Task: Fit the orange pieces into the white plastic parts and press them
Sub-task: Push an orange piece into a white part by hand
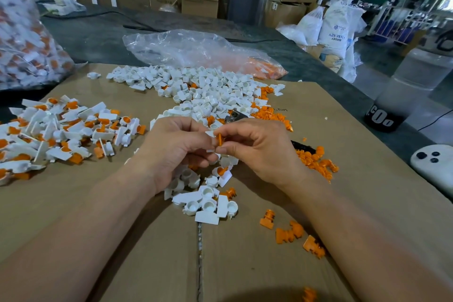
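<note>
We hold one orange piece [219,139] against a white plastic part [211,134] at the frame's centre.

Our right hand [255,149] pinches the orange piece between thumb and forefinger, its long axis near upright, ribbed and bright. Our left hand [176,147] is curled around the white part, mostly hidden behind its fingers. Loose white parts [196,86] lie heaped above, finished pieces [61,130] at left, on the cardboard-covered tabletop [147,240].
</note>
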